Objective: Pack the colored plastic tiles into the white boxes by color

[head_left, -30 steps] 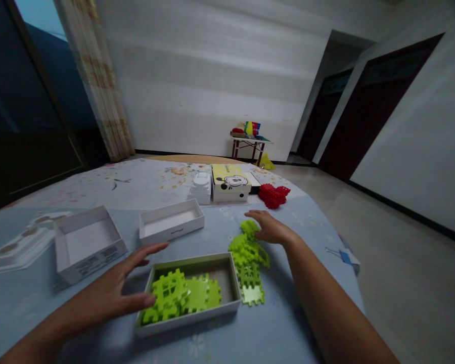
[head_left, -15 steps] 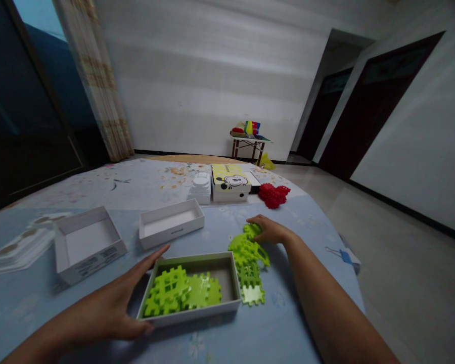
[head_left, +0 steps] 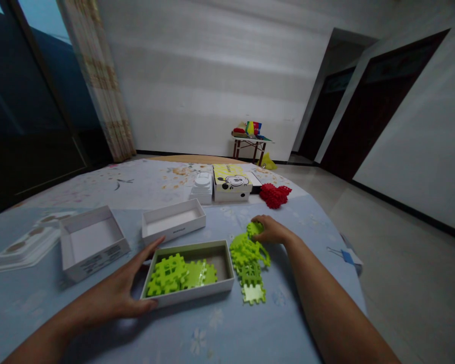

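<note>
My left hand (head_left: 123,288) spans the left end of a shallow white box (head_left: 197,293), thumb at its front wall and fingers at the back. Several bright green interlocking plastic pieces (head_left: 170,273) lie in the box's left and middle part, leaving its right end bare. Just right of the box, loose green pieces (head_left: 253,293) overlap in a pile on the cloth. At the far end of that pile, my right hand (head_left: 271,230) closes its fingers on a green piece (head_left: 253,229), partly hidden by them.
Two white box parts (head_left: 94,237) (head_left: 174,222) lie open behind and left. White trays (head_left: 26,247) are stacked at far left. Farther back stand a yellow cartoon-print box (head_left: 232,187), white pieces (head_left: 202,187) and a red heap (head_left: 275,195). The table's edge curves along the right.
My left hand has shifted the box of green pieces slightly away from me, and it sits a little farther back. My right hand stays at the pile's far end, with a green piece slightly raised.
</note>
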`<state>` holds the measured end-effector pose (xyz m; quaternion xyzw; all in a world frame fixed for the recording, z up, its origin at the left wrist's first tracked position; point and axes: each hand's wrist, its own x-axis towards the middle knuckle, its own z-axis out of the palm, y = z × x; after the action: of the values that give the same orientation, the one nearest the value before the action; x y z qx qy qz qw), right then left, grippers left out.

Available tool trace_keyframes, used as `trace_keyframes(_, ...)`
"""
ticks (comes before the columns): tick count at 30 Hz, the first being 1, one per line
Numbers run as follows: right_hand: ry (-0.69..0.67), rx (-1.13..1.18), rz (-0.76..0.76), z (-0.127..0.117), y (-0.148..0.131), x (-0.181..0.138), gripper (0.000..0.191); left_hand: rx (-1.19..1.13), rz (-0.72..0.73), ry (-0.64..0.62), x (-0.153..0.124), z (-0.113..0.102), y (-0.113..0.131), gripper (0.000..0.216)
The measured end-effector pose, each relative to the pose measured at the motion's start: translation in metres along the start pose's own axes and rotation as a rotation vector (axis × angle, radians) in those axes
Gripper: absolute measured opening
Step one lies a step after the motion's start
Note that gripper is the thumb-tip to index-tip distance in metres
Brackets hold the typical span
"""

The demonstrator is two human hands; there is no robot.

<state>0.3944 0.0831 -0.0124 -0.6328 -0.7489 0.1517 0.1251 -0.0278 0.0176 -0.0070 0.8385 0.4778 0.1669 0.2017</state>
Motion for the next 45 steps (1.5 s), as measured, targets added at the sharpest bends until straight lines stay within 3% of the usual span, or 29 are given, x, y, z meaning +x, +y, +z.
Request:
trace_keyframes(4, 0.158, 0.066, -0.042, -0.015, -0.019, -0.006, 0.057, -0.011, -0.011, 0.002, 0.0, -0.001, 0.001, 0.103)
trace_keyframes(7, 0.255, 0.163, -0.237, -0.028, -0.059, -0.02, 0.057, -0.028, -0.022, -0.029, 0.0, -0.003, 0.004, 0.103)
trace_keyframes(11, 0.1, 0.109, -0.515, -0.026, -0.122, -0.041, 0.061, -0.051, -0.037, -0.048, 0.0, -0.005, 0.007, 0.103)
trace_keyframes(15, -0.03, -0.026, -0.593, -0.008, -0.156, -0.049, 0.062, -0.07, -0.054, -0.04, 0.0, -0.004, 0.009, 0.104)
trace_keyframes(20, -0.127, -0.054, -0.541, 0.007, -0.161, -0.043, 0.066, -0.108, -0.047, -0.086, 0.0, -0.006, 0.014, 0.1)
trace_keyframes(28, -0.23, 0.096, -0.459, 0.011, -0.167, -0.039, 0.073, -0.097, 0.027, -0.067, -0.002, -0.007, 0.017, 0.095)
trace_keyframes(32, -0.273, 0.188, -0.51, 0.002, -0.161, -0.041, 0.063, -0.085, 0.038, -0.073, -0.002, -0.007, 0.014, 0.094)
trace_keyframes(35, -0.237, 0.212, -0.485, -0.006, -0.153, -0.042, 0.045, -0.062, 0.033, -0.086, 0.0, -0.007, 0.011, 0.085)
trace_keyframes(39, -0.192, 0.077, -0.432, -0.01, -0.15, -0.045, 0.025, 0.003, 0.034, 0.018, 0.005, -0.004, 0.013, 0.064)
trace_keyframes(45, -0.115, -0.316, -0.416, 0.002, -0.157, -0.05, 0.027, 0.075, 0.134, 0.196, 0.01, 0.005, 0.033, 0.039)
